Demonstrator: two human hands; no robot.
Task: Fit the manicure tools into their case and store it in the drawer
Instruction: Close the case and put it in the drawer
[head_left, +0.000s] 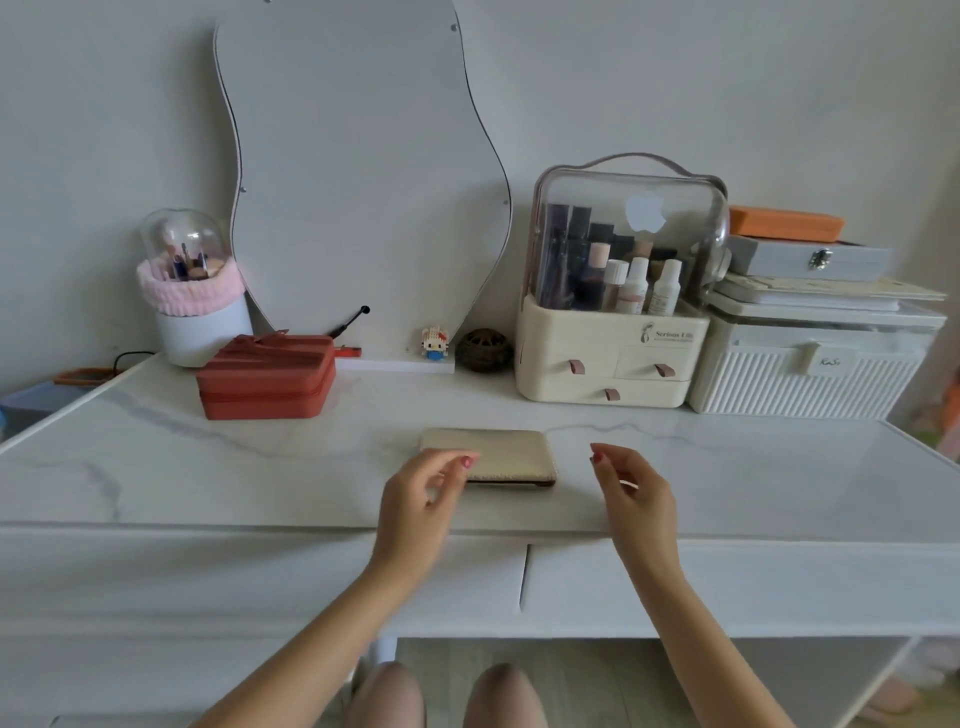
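A closed beige manicure case (506, 453) lies flat on the white marble tabletop (260, 467), near its front edge. My left hand (423, 499) hovers at the case's front left corner, fingers apart and loosely curled, holding nothing. My right hand (631, 491) hangs to the right of the case, a small gap away from it, also with fingers apart and empty. Below the tabletop are two shut drawer fronts, the left drawer (311, 582) and the right drawer (727, 582), divided by a narrow gap. No loose manicure tools are visible.
At the back stand a red box (267, 379), a brush holder with a clear dome (189, 291), a wavy mirror (363, 171), a small toy figure (435, 343), a cream cosmetics organiser (618, 291) and a white ribbed box (810, 364) with stacked boxes on top.
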